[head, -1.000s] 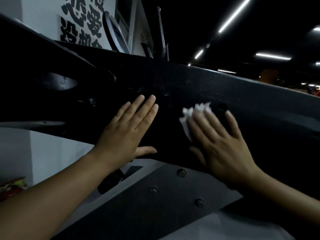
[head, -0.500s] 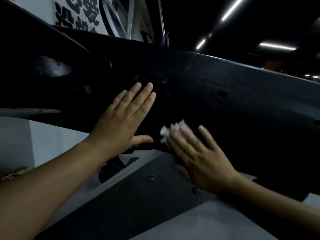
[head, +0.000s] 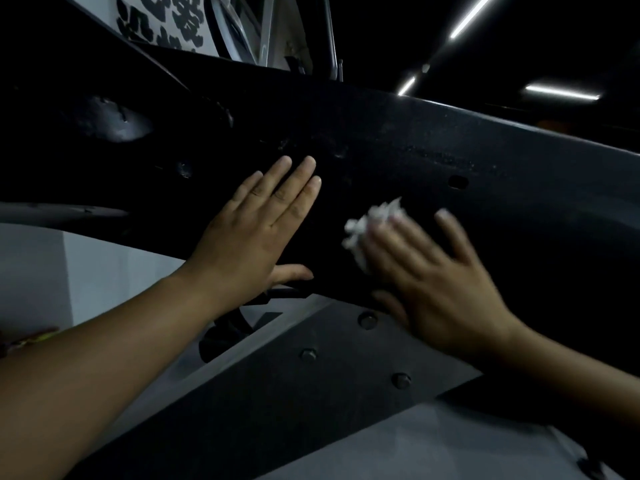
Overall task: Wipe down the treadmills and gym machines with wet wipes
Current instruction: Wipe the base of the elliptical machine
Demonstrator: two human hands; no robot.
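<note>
A wide black machine panel slants across the head view from upper left to right. My left hand lies flat on it with straight fingers, thumb spread below. My right hand presses a crumpled white wet wipe against the same panel with straight, spread fingers; most of the wipe is hidden under the fingers and the hand is motion-blurred.
Below the panel runs a grey metal plate with several bolts. A white wall with black lettering stands at upper left, with upright machine bars beside it. Ceiling light strips glow at upper right. The room is dark.
My right hand slid the wipe down and left along the panel, then back up and to the right. My left hand stayed flat in place.
</note>
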